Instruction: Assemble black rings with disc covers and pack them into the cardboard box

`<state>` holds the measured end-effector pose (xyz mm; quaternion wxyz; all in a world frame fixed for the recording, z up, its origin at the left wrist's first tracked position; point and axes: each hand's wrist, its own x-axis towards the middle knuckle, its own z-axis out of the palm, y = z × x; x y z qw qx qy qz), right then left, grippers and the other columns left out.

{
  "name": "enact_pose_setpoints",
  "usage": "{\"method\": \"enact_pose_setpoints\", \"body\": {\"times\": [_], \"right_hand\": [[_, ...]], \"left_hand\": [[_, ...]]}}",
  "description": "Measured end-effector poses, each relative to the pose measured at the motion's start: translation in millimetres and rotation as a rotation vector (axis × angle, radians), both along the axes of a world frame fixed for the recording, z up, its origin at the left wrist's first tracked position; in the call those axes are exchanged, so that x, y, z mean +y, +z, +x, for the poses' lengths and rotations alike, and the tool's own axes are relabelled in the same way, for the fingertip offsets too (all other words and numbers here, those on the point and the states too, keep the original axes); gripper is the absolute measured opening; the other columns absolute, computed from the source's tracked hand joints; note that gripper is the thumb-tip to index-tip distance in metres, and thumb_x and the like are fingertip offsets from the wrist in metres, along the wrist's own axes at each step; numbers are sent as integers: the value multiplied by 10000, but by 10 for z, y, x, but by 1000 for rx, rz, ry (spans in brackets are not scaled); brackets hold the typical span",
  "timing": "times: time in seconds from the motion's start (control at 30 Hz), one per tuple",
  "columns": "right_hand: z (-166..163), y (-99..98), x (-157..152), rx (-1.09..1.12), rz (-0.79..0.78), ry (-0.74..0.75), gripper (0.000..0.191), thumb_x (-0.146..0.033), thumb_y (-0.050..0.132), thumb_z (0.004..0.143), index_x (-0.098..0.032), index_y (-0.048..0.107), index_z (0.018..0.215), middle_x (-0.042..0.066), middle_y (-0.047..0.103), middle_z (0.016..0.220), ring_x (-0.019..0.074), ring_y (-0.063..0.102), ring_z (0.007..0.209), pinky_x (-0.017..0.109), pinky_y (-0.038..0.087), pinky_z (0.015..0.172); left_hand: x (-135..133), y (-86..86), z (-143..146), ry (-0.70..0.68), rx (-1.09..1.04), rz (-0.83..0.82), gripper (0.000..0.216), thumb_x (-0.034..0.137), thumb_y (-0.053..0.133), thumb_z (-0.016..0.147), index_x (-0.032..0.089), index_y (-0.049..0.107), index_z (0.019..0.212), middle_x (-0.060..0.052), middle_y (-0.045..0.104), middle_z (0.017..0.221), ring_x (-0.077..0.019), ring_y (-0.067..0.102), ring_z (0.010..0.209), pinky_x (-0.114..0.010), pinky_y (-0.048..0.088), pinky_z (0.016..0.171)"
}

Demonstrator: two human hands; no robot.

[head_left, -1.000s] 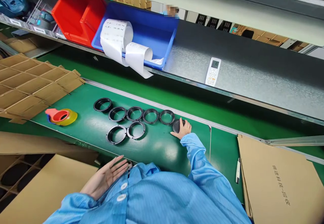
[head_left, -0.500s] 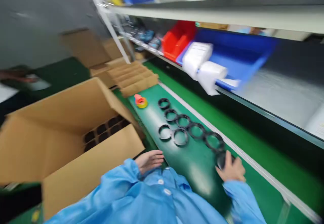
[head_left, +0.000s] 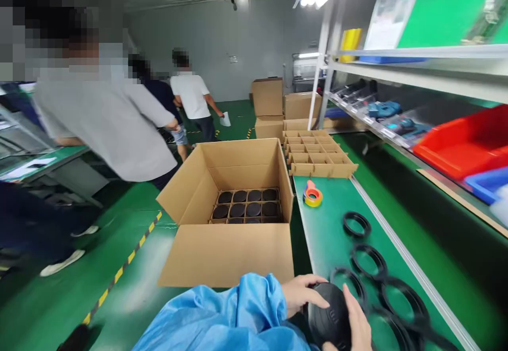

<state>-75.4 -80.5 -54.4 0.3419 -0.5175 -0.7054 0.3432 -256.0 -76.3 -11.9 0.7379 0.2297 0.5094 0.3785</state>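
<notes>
Both my hands are at the bottom edge, closed around a black round part (head_left: 328, 315). My left hand (head_left: 300, 293) curls over its left top side. My right hand (head_left: 358, 323) cups it from the right. The part sits just above the near end of the green table (head_left: 325, 234). Several black rings lie in a line on the table to the right, the farthest ring (head_left: 356, 224) and a nearer ring (head_left: 370, 259) among them. An open cardboard box (head_left: 230, 255) stands on the floor to the left, with black round parts (head_left: 246, 208) in its divider cells.
An orange and yellow tape roll (head_left: 313, 196) lies on the table beyond the rings. A stack of cardboard dividers (head_left: 319, 156) sits behind it. Red bin (head_left: 462, 142) and tools rest on the right shelf. A person in grey (head_left: 103, 123) and others stand in the aisle at left.
My view has swung left from the table toward the aisle and the open box. My right hand lifted the black round part from beside the rings, and my left hand joined it.
</notes>
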Motion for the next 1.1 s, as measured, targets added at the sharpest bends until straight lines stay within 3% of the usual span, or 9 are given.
{"method": "enact_pose_setpoints", "body": {"times": [0.13, 0.23, 0.33, 0.43, 0.57, 0.73, 0.87, 0.97, 1.1], "right_hand": [[-622, 153, 324, 398, -604, 31, 877, -694, 715, 695, -187, 539, 1390, 178, 584, 1375, 422, 463, 1350, 562, 335, 1153], [-1208, 283, 496, 555, -894, 135, 815, -612, 790, 675, -169, 586, 1328, 163, 653, 1288, 384, 535, 1291, 540, 400, 1116], [-1860, 320, 674, 482, -922, 187, 801, -507, 841, 668, -211, 570, 1361, 115, 629, 1345, 340, 531, 1307, 503, 393, 1140], [-2481, 260, 837, 430, -944, 333, 776, -460, 840, 698, -251, 553, 1387, 96, 591, 1400, 320, 520, 1325, 494, 395, 1145], [-3140, 29, 1004, 373, -935, 474, 741, -501, 721, 829, -240, 449, 1467, 115, 587, 1391, 295, 543, 1302, 487, 427, 1120], [-3333, -547, 1275, -140, -293, 445, 709, -577, 530, 933, -208, 373, 1518, 173, 501, 1438, 320, 492, 1319, 529, 418, 1095], [-3115, -942, 1361, -510, 181, 575, 558, -552, 468, 973, -134, 574, 1327, 191, 634, 1216, 327, 565, 1134, 502, 455, 988], [-3045, -1010, 1311, -646, 294, 604, 490, -505, 449, 995, -124, 604, 1262, 160, 671, 1148, 303, 578, 1064, 455, 438, 950], [-3104, -937, 1261, -732, 316, 572, 473, -498, 439, 1001, -115, 633, 1200, 146, 683, 1095, 293, 572, 1031, 429, 414, 929]], "left_hand": [[51, 47, -822, 106, -142, 41, 754, 357, 841, 530, 257, 632, 1247, -75, 643, 1159, -307, 605, 1126, -516, 436, 1030], [8, 132, -1435, 46, 258, 253, 939, 511, 825, 603, 250, 477, 1435, -130, 506, 1416, -365, 412, 1368, -582, 263, 1167], [-8, 216, -2016, -141, 773, 559, 1182, 632, 855, 543, 261, 334, 1536, -187, 242, 1611, -466, 141, 1479, -681, 56, 1175], [41, 265, -2470, -370, 988, 687, 1218, 606, 866, 559, 288, 257, 1564, -217, 58, 1654, -537, 83, 1468, -775, 66, 1104], [256, 174, -3018, -460, 1162, 598, 1256, 395, 887, 509, 320, 209, 1563, -226, 232, 1584, -500, 239, 1418, -747, 271, 1049], [616, -491, -4143, -252, 1330, 98, 1112, 450, 831, 544, 317, 295, 1509, -139, 340, 1492, -360, 361, 1356, -491, 392, 1078], [598, -1351, -5019, -275, 1378, -252, 1066, 357, 833, 562, 220, 322, 1487, -236, 299, 1520, -461, 320, 1378, -606, 362, 1056], [400, -1906, -5335, -384, 1350, -386, 1072, 286, 858, 520, 189, 359, 1464, -271, 310, 1519, -494, 337, 1374, -611, 368, 1043], [179, -2387, -5414, -507, 1333, -433, 1085, 334, 878, 521, 236, 363, 1471, -231, 263, 1569, -475, 270, 1426, -615, 343, 1074]]}}
